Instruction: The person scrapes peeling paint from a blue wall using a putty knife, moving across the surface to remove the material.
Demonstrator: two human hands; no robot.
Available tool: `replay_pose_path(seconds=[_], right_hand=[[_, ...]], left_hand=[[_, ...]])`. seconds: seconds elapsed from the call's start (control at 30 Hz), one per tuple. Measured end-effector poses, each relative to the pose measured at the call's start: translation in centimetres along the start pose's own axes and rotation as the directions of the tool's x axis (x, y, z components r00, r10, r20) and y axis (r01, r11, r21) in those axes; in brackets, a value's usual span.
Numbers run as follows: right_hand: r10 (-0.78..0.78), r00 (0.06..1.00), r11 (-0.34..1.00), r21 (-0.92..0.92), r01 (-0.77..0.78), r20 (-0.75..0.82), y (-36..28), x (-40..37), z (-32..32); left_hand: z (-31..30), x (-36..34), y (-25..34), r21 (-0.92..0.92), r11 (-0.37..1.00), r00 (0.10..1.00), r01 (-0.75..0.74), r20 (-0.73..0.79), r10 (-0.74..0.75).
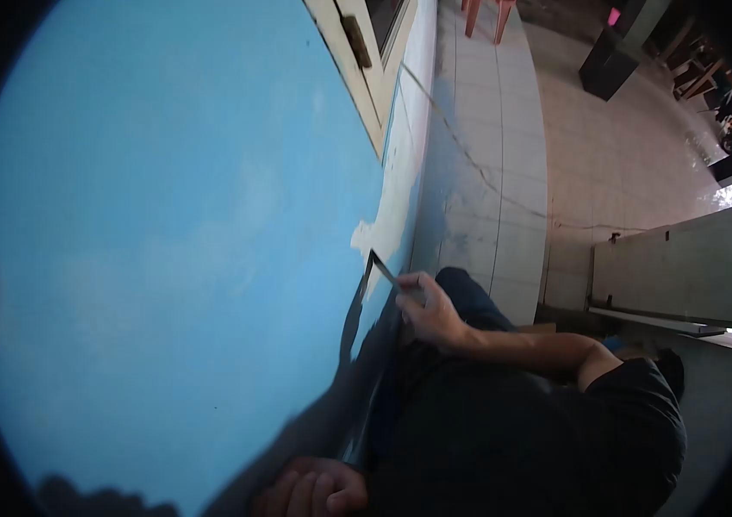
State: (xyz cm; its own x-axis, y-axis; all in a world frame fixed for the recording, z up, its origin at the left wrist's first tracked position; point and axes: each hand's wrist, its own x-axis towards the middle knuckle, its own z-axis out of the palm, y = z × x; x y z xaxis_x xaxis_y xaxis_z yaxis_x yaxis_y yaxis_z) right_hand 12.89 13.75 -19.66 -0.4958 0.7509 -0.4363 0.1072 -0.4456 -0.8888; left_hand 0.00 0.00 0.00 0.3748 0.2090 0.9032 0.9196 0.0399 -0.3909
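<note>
My right hand grips a thin, flat, dark tool, its tip against the light blue wall. That tip meets the lower end of a whitish patch where the blue coat is absent. Low in the view, my left hand is closed with its fingers curled beside the wall; anything inside it is hidden. A dark shadow of the arm and tool falls on the blue surface.
A cream window frame is at the top. Pale floor tiles run along the wall, crossed by a thin cable. Red chair legs, a dark block and a large pale box-like object stand farther right.
</note>
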Motion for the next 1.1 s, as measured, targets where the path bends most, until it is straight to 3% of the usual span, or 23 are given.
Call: replay_pose_path(seconds=[0.2,0.3,0.37,0.5,0.6,0.7,0.83,0.97,1.1], right_hand=[[0.090,0.994,0.991,0.092,-0.095,0.057,-2.4,-1.3,-0.3],[0.023,0.999,0.997,0.079,-0.021,-0.032,-2.4,0.3,-0.8],[-0.027,0.999,0.999,0.046,0.028,-0.026,-3.3,0.9,-1.4],[-0.040,0.999,0.999,0.008,0.040,-0.010,-3.6,1.9,-2.3],[-0.107,0.993,0.989,-0.108,0.101,-0.052,-2.5,1.9,-1.9],[-0.338,0.939,0.925,-0.206,0.318,-0.066,-0.2,1.8,-1.3],[-0.118,0.993,0.990,-0.084,0.116,-0.010,-1.9,1.3,-2.2],[-0.119,0.993,0.986,-0.121,0.116,-0.018,-2.6,1.3,-2.5],[-0.092,0.996,0.992,-0.084,0.090,-0.020,-2.6,1.4,-2.7]], left_hand=[[-0.5,-1.8,-0.6,-0.038,0.998,0.999,-0.049,-0.015,0.049],[-0.9,-2.5,-0.8,-0.055,0.998,0.998,-0.041,-0.042,0.039],[0.7,-1.3,0.2,-0.016,1.000,0.998,0.012,-0.067,-0.013],[0.1,-1.7,-0.4,0.025,0.998,0.999,-0.050,-0.007,0.051],[-0.9,-2.3,-0.7,0.016,0.998,0.997,-0.067,0.049,0.066],[0.2,-1.6,-0.1,0.036,0.999,1.000,-0.009,0.024,0.008],[0.3,-1.9,-0.1,0.041,0.999,0.999,0.034,-0.017,-0.034],[0.8,-1.9,-0.2,0.042,0.999,0.996,0.009,-0.086,-0.005],[0.5,-1.5,-0.3,0.040,0.999,0.999,-0.005,-0.047,0.007]])
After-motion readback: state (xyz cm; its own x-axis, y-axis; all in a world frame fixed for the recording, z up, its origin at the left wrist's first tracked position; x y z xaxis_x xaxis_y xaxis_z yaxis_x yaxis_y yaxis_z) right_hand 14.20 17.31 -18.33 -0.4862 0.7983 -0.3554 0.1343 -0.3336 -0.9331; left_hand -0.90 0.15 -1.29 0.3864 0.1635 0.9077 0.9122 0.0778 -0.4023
